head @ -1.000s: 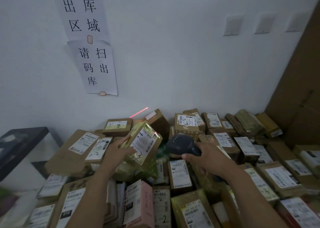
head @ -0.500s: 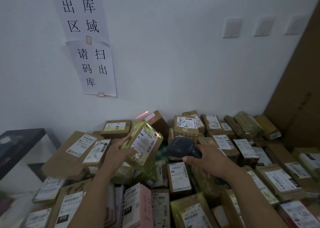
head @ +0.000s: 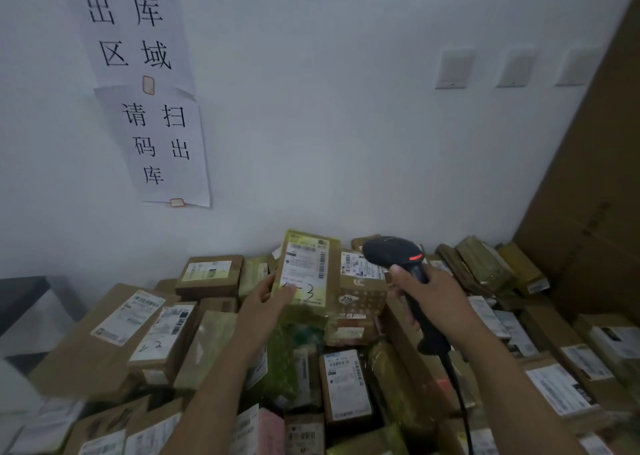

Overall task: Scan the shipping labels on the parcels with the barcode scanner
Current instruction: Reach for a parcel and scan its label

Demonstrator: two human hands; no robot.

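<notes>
My left hand (head: 268,297) holds a yellow-taped parcel (head: 308,267) upright by its lower left corner, its white shipping label facing me with a handwritten "3" at the bottom. To the right of it, my right hand (head: 434,302) grips the handle of a black barcode scanner (head: 394,252). The scanner's head sits beside the parcel's top right corner, a red light glowing on it, and its cable (head: 462,406) trails down along my forearm. No red scan line shows on the label.
A heap of brown and yellow parcels (head: 346,385) with white labels fills the foreground from left to right. A tall cardboard sheet (head: 595,164) leans at the right. A dark table (head: 20,299) stands at the left. Paper signs (head: 162,143) hang on the white wall.
My left hand has lifted and turned the yellow parcel upright and moved it right. The scanner has risen and its head now sits beside the parcel. The red line on the wall is gone.
</notes>
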